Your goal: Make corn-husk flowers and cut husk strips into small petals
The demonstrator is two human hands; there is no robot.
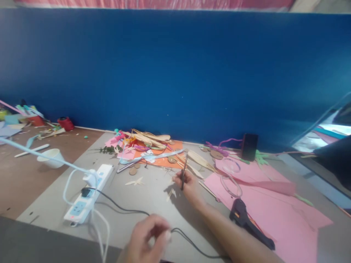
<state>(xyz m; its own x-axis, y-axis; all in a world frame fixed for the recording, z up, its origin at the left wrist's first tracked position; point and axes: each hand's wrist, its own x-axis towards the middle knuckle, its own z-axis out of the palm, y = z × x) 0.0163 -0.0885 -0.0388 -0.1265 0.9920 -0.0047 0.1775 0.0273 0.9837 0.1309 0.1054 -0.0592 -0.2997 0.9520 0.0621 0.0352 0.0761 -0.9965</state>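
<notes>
My right hand reaches out over the grey mat and is closed round a thin dark stick-like tool that stands nearly upright. My left hand is low at the front, fingers pinched together beside the black cable; it is blurred, and what it holds I cannot make out. A black glue gun lies on pink paper just right of my right forearm. Small pale cut-out pieces lie on the mat near the right hand.
A white power strip with plugs and white cords lies at the left. A pile of craft scraps on orange paper, wooden discs, a clear ring, a black box and a white cup sit before a blue wall.
</notes>
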